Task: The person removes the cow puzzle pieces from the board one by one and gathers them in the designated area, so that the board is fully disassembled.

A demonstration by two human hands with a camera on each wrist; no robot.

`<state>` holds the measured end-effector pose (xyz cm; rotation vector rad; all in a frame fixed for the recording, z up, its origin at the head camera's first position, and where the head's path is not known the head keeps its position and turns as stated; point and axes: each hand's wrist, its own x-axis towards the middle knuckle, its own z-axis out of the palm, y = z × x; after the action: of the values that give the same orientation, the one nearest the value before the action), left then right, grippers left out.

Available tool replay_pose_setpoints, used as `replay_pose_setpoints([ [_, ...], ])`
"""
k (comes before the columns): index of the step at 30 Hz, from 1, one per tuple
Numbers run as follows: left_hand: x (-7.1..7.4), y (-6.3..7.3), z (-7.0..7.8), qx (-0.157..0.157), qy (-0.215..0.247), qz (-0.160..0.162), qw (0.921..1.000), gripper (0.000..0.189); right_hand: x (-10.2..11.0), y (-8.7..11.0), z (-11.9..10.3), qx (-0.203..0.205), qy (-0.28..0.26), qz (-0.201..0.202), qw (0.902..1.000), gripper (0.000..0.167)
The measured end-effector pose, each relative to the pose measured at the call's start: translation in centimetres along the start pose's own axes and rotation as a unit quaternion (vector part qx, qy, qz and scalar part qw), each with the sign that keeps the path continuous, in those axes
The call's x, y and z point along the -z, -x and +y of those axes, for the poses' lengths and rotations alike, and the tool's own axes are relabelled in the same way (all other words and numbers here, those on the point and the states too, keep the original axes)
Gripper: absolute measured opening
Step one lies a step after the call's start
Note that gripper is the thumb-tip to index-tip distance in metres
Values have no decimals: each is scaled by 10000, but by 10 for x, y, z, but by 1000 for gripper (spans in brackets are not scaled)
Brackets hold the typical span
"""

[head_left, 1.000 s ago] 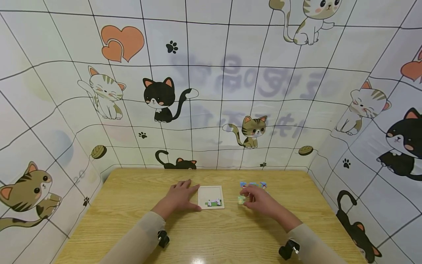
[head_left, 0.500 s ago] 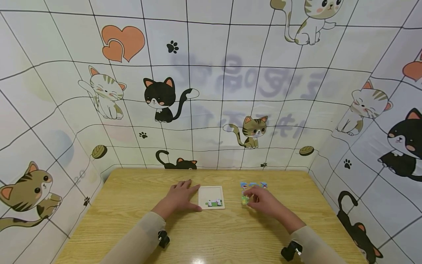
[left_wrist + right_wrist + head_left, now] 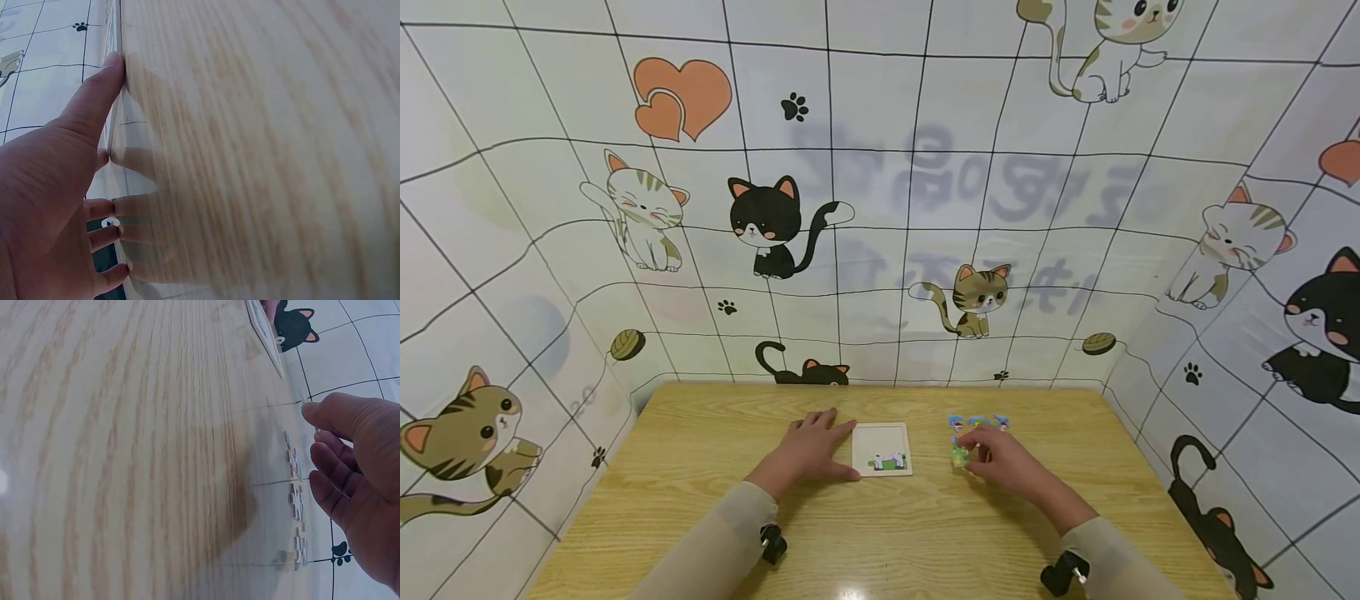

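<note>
A small square puzzle board (image 3: 877, 440) with a light raised rim lies on the table. Some assembled puzzle pieces (image 3: 891, 462), green with white and purple, fill its lower right part. Its left edge is steadied by my left hand (image 3: 807, 450), whose fingers are spread on the table, with the thumb against the board (image 3: 114, 37). To the right, my right hand (image 3: 1000, 458) hovers low over loose jigsaw pieces. Thumb and index stand apart above a yellow-green piece (image 3: 958, 457), and in the right wrist view (image 3: 362, 462) I see nothing between them. That hand covers other pieces.
A row of blue-topped pieces (image 3: 977, 421) lies beyond my right hand. Edge-on pieces (image 3: 295, 503) show below the fingers in the right wrist view. The wooden table (image 3: 880, 533) ends at a cat-patterned cloth backdrop (image 3: 880, 250).
My right hand has shifted slightly right, from a pale piece near its fingertips to above the yellow-green one, and then nearly stopped. My left hand and the board stay put.
</note>
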<state>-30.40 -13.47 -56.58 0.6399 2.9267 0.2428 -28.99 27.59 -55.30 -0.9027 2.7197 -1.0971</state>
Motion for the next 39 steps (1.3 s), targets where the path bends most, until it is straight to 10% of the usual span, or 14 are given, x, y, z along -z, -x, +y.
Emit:
replay_pose_setpoints([
  [39, -2, -1, 0, -30, -37, 38, 10000, 107, -5, 4, 5, -491, -23, -460, 9977, 26],
])
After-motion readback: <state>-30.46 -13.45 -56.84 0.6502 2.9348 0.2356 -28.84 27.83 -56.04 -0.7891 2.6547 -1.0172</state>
